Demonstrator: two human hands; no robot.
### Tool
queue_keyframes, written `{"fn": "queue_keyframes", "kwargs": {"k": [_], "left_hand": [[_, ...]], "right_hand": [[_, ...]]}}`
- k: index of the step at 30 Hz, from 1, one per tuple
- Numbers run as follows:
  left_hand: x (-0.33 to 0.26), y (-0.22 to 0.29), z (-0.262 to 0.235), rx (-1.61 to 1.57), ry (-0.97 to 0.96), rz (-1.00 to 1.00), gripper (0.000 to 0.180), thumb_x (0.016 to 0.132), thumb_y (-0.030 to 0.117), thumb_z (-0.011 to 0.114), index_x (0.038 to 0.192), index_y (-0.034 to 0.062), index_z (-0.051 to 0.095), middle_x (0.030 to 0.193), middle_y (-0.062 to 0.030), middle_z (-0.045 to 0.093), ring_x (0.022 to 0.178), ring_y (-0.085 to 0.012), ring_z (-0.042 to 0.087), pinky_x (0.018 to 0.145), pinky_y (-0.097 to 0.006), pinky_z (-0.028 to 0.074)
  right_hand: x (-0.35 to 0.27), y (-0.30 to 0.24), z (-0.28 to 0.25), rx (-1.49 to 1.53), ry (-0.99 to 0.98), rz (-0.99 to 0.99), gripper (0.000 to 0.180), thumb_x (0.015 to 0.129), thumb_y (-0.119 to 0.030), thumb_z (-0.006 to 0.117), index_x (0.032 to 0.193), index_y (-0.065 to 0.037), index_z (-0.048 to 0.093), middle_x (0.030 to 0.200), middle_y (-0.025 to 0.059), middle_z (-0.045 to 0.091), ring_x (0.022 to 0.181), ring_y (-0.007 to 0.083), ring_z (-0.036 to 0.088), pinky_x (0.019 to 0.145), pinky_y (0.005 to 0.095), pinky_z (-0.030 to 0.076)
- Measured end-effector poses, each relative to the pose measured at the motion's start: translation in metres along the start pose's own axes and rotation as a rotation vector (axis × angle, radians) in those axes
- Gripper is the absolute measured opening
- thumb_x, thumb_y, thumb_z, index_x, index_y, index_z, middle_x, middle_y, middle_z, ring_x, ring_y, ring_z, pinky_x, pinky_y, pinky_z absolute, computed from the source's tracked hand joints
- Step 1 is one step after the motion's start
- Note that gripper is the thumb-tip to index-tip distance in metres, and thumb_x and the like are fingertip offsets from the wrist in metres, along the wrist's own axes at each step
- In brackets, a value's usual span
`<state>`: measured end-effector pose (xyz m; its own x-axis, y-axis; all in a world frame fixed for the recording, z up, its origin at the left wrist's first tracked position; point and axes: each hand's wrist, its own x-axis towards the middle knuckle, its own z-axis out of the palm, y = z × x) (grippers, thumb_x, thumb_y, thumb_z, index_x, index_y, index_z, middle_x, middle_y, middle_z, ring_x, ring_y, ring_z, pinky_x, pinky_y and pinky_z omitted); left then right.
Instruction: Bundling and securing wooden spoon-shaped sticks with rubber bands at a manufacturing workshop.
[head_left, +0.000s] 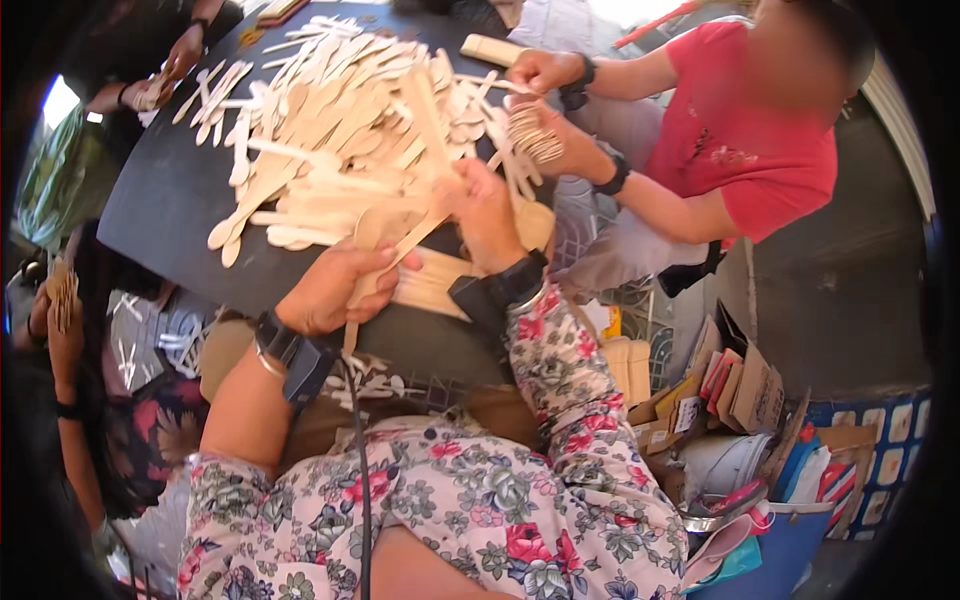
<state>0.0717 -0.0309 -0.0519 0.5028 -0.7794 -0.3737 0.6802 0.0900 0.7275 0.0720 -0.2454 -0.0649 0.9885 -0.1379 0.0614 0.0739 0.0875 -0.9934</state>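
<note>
A large heap of pale wooden spoons [320, 130] covers much of the dark table. Close to its near edge, my left hand [345, 285] is closed around a few wooden spoons [370, 228], a bowl end showing above the fingers. One flat wooden spoon [420, 234] slants from the left hand to my right hand [485, 210], whose fingers are closed on its upper end. Under my right wrist lies a stack of long wooden pieces [432, 282]; its far side is hidden. Whether the right hand also grips the long piece above it, I cannot tell.
Across the right side, a person in a red shirt [765, 130] holds a fanned bundle of wooden spoons [535, 135]. Other people's hands [180, 55] work at the left. Cardboard boxes [755, 390] and a blue bin [780, 550] stand at lower right. A black cable [362, 460] hangs before me.
</note>
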Motion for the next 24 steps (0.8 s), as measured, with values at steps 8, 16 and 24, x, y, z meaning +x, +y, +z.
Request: {"fn": "queue_keyframes", "kwargs": {"k": [8, 16, 24], "left_hand": [[-0.002, -0.009, 0.007, -0.118, -0.036, -0.043, 0.043, 0.103, 0.032, 0.040, 0.117, -0.0063, 0.055, 0.069, -0.0004, 0.051, 0.049, -0.0104, 0.047, 0.036, -0.023, 0.038], [-0.007, -0.001, 0.012, -0.031, 0.188, 0.075, 0.036, 0.101, 0.028, 0.046, 0.118, -0.0020, 0.058, 0.071, -0.0034, 0.057, 0.042, -0.0088, 0.046, 0.034, -0.020, 0.031], [0.004, -0.013, 0.003, 0.152, 0.341, 0.381, 0.027, 0.093, 0.014, 0.059, 0.116, -0.0006, 0.059, 0.072, -0.0030, 0.059, 0.041, -0.0036, 0.039, 0.036, -0.018, 0.024]], "right_hand": [[0.000, 0.000, -0.008, 0.152, -0.044, 0.007, 0.024, 0.094, -0.006, 0.057, 0.115, 0.004, 0.053, 0.091, 0.0043, 0.065, 0.071, 0.0083, 0.061, 0.061, 0.0214, 0.050], [0.002, 0.003, -0.006, 0.166, 0.034, -0.020, 0.024, 0.091, -0.007, 0.061, 0.110, 0.006, 0.054, 0.083, 0.0058, 0.065, 0.060, 0.0078, 0.058, 0.048, 0.0204, 0.048], [0.005, 0.011, -0.008, 0.195, 0.101, 0.007, 0.024, 0.091, -0.006, 0.061, 0.110, 0.006, 0.054, 0.083, 0.0071, 0.065, 0.060, 0.0096, 0.059, 0.047, 0.0216, 0.048]]}}
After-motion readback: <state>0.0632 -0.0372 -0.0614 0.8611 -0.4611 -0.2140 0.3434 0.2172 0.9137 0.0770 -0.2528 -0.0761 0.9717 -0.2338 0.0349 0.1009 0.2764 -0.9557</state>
